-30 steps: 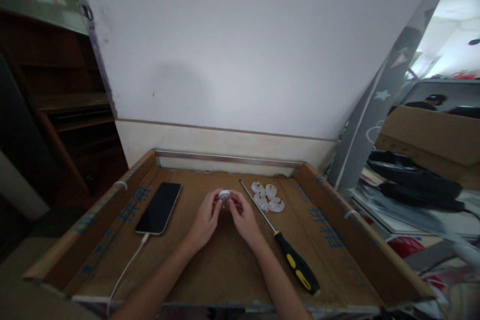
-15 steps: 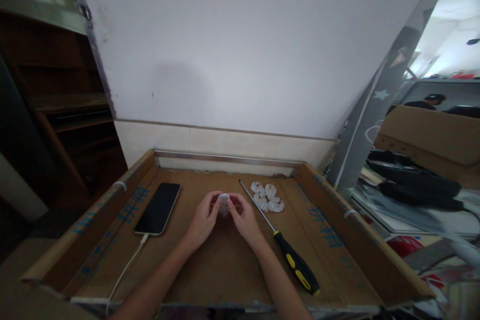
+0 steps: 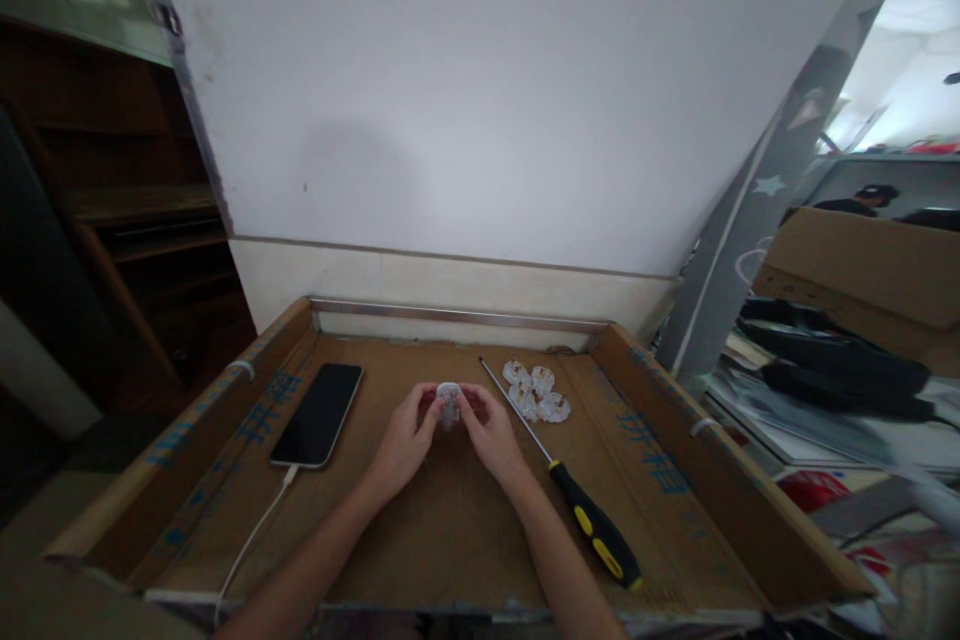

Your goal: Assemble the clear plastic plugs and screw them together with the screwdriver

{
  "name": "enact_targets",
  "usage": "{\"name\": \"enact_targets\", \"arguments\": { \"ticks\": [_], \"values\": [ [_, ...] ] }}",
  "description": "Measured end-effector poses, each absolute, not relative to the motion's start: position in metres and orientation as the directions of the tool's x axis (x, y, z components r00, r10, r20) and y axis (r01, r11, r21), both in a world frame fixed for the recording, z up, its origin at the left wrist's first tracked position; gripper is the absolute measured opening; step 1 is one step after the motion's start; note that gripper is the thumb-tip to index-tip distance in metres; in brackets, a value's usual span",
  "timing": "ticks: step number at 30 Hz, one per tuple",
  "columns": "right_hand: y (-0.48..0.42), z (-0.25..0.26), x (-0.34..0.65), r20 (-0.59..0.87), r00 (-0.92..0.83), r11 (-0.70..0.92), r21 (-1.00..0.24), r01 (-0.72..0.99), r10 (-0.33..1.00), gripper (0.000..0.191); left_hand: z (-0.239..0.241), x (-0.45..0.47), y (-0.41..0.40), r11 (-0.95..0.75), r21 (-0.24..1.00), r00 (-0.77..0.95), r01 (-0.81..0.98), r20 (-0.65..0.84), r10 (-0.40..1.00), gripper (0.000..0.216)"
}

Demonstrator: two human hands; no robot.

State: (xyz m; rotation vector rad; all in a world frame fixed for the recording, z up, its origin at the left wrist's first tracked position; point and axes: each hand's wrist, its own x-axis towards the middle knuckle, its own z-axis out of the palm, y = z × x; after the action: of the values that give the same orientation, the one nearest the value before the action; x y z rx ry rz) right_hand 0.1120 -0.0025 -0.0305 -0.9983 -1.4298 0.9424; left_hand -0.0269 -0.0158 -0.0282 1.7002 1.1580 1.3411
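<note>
One small, clear, rounded plastic piece with a whitish top (image 3: pixel 448 402) is sitting between our two bare hands, directly between the fingertips. Our left hand (image 3: pixel 407 432) is pinching its left side and our right hand (image 3: pixel 487 428) its right, thumbs toward us; the other fingers are curling partly out of sight. We are working over one brown cardboard tray (image 3: pixel 450 540). Right of our right hand, we are counting at least four clear, rounded plastic pieces (image 3: pixel 527 404) (they are overlapping, so the exact number is escaping us). One black-and-yellow-handled screwdriver (image 3: pixel 571 494) is lying just beside them. Left of our hands, one black-screened phone (image 3: pixel 317 417) is lying with one white cable (image 3: pixel 262 518) attached, its far end running out of view.
</note>
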Motion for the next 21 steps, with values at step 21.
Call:
{"name": "enact_targets", "arguments": {
  "ticks": [21],
  "values": [
    [-0.117,-0.028,0.193,0.646,0.202,0.109,-0.408,0.907,0.736,0.056,-0.029,-0.032,-0.014,-0.366,0.801,-0.179,0.475,0.495,0.85,0.03]
  ]
}}
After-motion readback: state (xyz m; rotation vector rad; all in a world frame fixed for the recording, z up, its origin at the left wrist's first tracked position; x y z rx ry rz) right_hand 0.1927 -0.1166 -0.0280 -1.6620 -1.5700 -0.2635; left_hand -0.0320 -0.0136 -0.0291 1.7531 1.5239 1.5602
